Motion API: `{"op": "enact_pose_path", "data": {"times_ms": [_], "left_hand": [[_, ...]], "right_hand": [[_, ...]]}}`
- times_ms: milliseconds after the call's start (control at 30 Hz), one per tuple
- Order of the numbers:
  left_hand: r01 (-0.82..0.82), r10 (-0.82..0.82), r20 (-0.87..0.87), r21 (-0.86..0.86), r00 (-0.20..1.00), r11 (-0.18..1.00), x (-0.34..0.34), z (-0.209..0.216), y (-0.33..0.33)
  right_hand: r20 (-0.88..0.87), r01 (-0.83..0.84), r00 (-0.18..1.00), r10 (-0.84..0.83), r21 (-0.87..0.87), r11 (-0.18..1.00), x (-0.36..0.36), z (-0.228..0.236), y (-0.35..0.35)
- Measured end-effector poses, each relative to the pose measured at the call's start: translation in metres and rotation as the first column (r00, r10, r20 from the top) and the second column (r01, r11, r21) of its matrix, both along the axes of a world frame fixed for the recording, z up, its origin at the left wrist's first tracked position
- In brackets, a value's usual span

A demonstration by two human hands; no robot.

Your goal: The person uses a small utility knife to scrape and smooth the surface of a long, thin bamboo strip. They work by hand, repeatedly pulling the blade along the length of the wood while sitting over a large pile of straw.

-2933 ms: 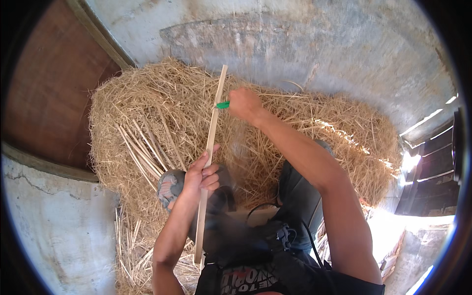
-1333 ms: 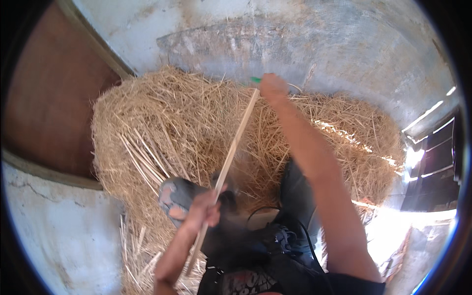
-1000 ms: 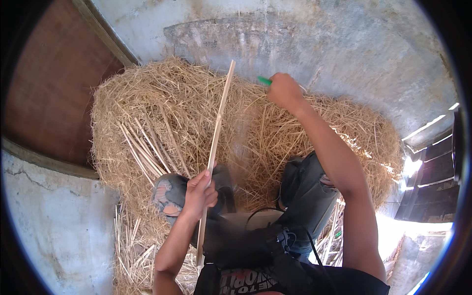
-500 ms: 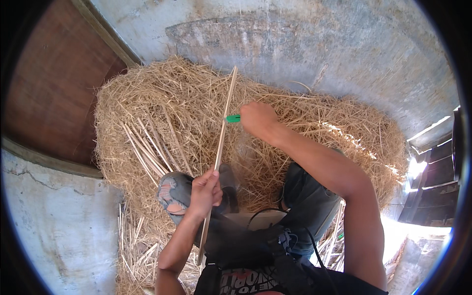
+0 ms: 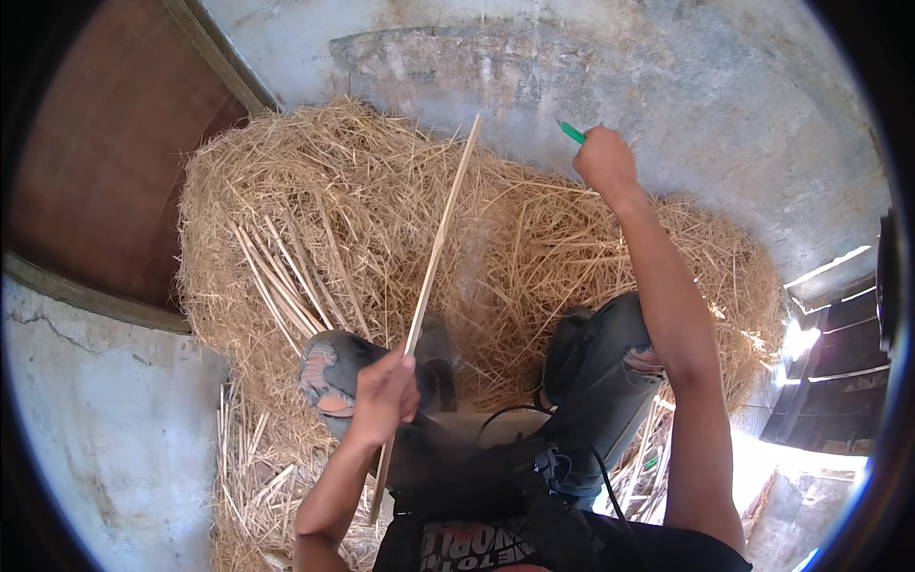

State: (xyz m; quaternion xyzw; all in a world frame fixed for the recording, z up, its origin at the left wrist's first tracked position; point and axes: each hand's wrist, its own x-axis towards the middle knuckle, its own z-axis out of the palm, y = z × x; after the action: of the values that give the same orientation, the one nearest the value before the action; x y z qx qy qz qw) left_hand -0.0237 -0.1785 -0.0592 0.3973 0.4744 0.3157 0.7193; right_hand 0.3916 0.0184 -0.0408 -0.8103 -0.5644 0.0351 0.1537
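Observation:
My left hand (image 5: 385,389) is closed round the lower part of a long, pale wooden strip (image 5: 441,238), which looks like split bamboo. The strip slants up and away from me, its far end over the straw, its lower end beside my lap. A green-handled utility knife (image 5: 572,132) sits in my right hand (image 5: 607,164), its short blade pointing up and left. That hand is held far forward with the arm stretched out, well apart from the strip's far end. My fingers hide most of the knife's handle.
A heap of dry straw (image 5: 381,191) spreads in front of my knees. Several similar strips (image 5: 279,281) lie on it at the left, by my torn-jeans knee. Concrete walls (image 5: 667,86) stand ahead and at left, with a brown panel (image 5: 124,162) at far left. More strips lie beside my right leg.
My right hand with the knife has moved away from the strip, forward and to the right. The strip, still in my left hand, has tilted slightly further right at its far end.

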Motion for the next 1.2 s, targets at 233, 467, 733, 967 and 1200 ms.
{"op": "enact_pose_path", "data": {"times_ms": [233,467,733,967,1200], "left_hand": [[0.02,-0.02,0.006,0.06,1.0,0.998,0.01,-0.001,0.01],[0.032,-0.033,0.046,0.028,0.998,0.999,0.012,-0.004,0.014],[0.035,-0.022,0.173,-0.07,0.985,0.997,0.014,0.017,0.016],[0.008,0.019,0.215,-0.125,0.976,0.992,0.011,0.024,0.015],[0.017,0.015,0.186,-0.166,0.982,0.986,0.017,0.03,0.011]], "right_hand": [[-0.171,-0.297,0.938,0.3,0.046,0.954,-0.085,0.026,-0.03],[-0.09,-0.426,0.901,0.425,0.006,0.905,-0.107,0.02,-0.043],[-0.143,-0.515,0.85,0.507,-0.024,0.857,-0.135,0.015,-0.052],[-0.208,-0.491,0.857,0.471,-0.057,0.869,-0.142,0.031,-0.054],[-0.126,-0.55,0.833,0.539,-0.073,0.832,-0.146,0.014,-0.046]]}}
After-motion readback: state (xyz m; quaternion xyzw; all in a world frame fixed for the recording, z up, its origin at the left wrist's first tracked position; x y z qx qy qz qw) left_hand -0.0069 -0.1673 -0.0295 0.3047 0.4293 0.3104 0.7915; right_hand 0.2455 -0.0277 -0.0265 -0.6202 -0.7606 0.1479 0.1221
